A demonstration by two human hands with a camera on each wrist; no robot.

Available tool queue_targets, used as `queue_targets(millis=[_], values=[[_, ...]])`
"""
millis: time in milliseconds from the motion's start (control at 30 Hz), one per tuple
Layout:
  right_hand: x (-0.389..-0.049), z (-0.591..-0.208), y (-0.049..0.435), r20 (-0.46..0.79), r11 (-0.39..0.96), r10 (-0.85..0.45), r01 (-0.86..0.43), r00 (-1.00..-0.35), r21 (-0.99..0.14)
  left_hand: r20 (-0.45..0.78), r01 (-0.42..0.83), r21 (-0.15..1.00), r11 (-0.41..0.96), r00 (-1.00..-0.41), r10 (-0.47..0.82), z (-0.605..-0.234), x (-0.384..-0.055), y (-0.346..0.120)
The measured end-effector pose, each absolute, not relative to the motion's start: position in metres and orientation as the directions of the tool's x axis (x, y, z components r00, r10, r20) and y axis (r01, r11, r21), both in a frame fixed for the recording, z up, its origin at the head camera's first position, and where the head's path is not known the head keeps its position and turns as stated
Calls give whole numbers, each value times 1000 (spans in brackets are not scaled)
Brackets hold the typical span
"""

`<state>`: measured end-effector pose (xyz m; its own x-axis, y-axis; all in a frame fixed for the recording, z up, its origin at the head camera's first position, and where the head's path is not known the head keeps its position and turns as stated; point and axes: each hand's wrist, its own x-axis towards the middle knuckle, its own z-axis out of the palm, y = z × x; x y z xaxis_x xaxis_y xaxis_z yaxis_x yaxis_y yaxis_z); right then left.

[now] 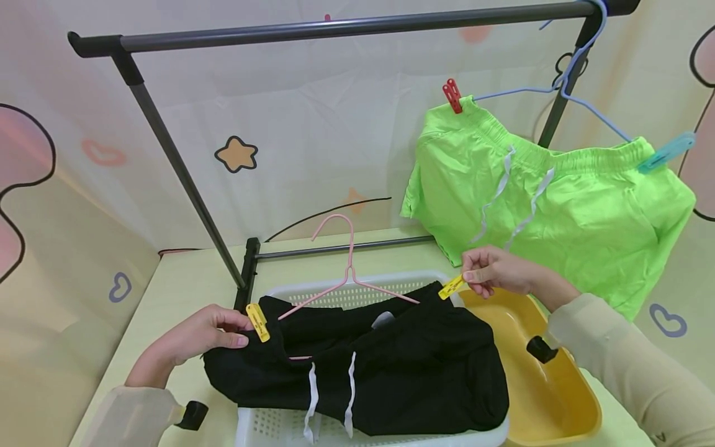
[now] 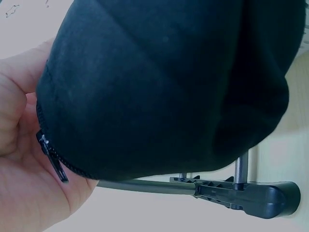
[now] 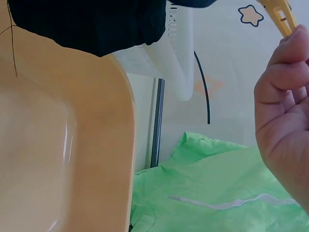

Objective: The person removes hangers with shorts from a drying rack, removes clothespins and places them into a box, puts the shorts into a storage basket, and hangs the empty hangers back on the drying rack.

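Black shorts [image 1: 413,372] with two white drawstrings are spread over a white basket. Inside their waistband sits a pink hanger [image 1: 350,273], its hook standing up. My left hand [image 1: 209,335] grips the shorts at the left side, thumb in front, beside a yellow clothespin [image 1: 258,323] clipped on the waistband. In the left wrist view a zipper pull [image 2: 55,162] hangs by the palm, and the black cloth hides the fingertips. My right hand [image 1: 497,272] pinches a second yellow clothespin [image 1: 451,287], whose tip is right at the waistband's right corner.
The white basket [image 1: 254,428] lies under the shorts, with a yellow basin [image 1: 564,403] to its right. A dark rack [image 1: 335,29] spans above. Green shorts [image 1: 558,205] hang at right from a blue hanger [image 1: 570,77], held by a red clothespin [image 1: 452,96] and a blue one [image 1: 667,153].
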<state>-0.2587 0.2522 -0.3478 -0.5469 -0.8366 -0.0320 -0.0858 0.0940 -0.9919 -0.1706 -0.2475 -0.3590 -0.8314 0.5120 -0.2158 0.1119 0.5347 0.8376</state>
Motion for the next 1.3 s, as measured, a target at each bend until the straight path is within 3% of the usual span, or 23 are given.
queue_targets(millis=[133, 367, 733, 1000, 1300], values=[[-259, -349, 254, -23, 80, -831, -78, -556, -994, -215, 110, 836, 537, -835, 506, -360, -171, -248], [-263, -350, 279, -15, 57, -775, -46, -632, -997, -201, 116, 820, 560, -859, 471, -365, -166, -257], [-262, -353, 307, -62, 118, -770, -46, -635, -992, -188, 121, 817, 564, -869, 457, -368, -166, -258], [-262, -359, 323, -176, 183, -746, 56, -642, -981, -169, 136, 809, 572, -878, 447, -370, -166, -257], [-263, -367, 326, -366, 363, -620, 160, -694, -918, -176, 127, 806, 578, -881, 440, -370, -165, -257]])
